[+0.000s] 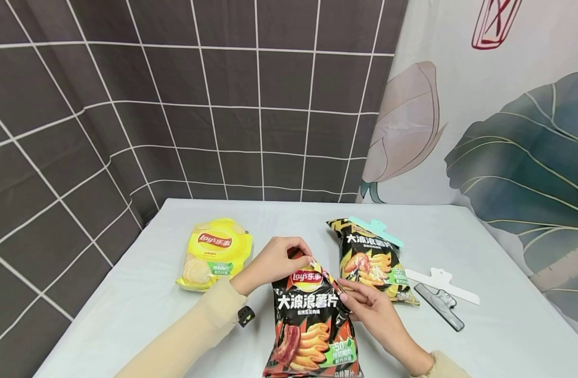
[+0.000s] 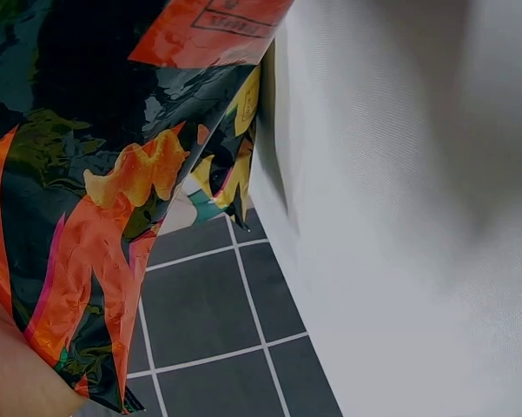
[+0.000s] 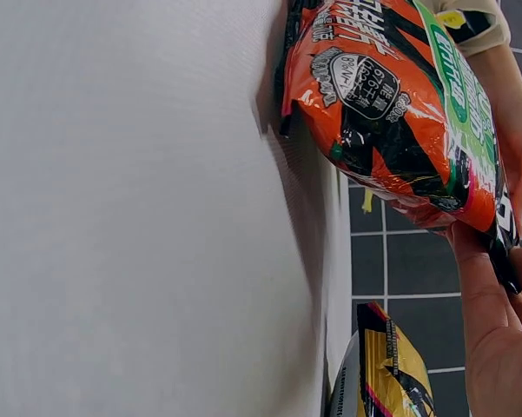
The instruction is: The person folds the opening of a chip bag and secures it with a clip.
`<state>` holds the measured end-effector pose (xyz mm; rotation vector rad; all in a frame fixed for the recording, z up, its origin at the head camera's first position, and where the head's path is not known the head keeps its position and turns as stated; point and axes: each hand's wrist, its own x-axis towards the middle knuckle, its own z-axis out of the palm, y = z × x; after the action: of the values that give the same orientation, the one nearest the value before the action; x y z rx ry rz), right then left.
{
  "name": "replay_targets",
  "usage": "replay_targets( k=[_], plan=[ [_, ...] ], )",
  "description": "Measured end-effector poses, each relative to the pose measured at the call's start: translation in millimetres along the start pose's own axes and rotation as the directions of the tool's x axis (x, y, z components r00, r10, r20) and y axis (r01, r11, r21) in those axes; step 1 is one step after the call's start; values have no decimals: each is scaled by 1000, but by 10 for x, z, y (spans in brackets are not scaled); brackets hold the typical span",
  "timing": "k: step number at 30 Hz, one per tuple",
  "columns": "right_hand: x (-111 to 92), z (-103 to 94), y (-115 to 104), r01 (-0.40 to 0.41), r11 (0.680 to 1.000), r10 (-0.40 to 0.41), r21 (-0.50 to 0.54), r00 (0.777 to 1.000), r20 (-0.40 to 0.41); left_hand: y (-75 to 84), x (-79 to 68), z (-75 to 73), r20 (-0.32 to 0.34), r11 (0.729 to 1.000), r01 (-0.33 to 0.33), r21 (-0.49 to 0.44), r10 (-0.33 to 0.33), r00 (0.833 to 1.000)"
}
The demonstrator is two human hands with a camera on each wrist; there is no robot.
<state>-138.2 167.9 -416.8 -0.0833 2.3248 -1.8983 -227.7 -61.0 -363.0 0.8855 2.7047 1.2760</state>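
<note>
A black-and-red bag of potato chips (image 1: 312,328) stands or leans at the front middle of the white table, its printed front towards me. My left hand (image 1: 277,262) pinches its top left corner between thumb and fingers. At the top right, my right hand (image 1: 375,313) pinches the other end of the top edge, which slants down to the right and looks folded over. The left wrist view shows the bag's side (image 2: 95,208) close up beside the left hand (image 2: 22,369). In the right wrist view, the right hand's fingers (image 3: 482,304) grip the bag's dark corner.
A yellow chip bag (image 1: 215,254) lies at the back left. Behind my right hand lies a black-and-gold chip bag (image 1: 371,262), with a mint-green clip (image 1: 378,231) across its top edge. A white clip (image 1: 442,281) and a dark grey clip (image 1: 440,306) lie at the right.
</note>
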Motion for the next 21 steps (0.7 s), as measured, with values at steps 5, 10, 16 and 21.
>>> replay_targets(
  k=[5, 10, 16, 21],
  plan=[
    [0, 4, -4, -27, 1000, 27, 1, 999, -22, -6, 6, 7, -2, 1000, -13, 5, 13, 1000],
    [-4, 1, 3, -34, 999, 34, 15, 999, -19, -20, 2, 19, 0, 1000, -30, 2, 30, 1000],
    [-6, 0, -4, -29, 1000, 29, -7, 999, -26, -32, 9, 27, 8, 999, -33, 10, 33, 999],
    [-3, -7, -12, -42, 999, 41, -18, 999, -24, -38, 17, 34, 18, 999, -39, 11, 39, 999]
  ],
)
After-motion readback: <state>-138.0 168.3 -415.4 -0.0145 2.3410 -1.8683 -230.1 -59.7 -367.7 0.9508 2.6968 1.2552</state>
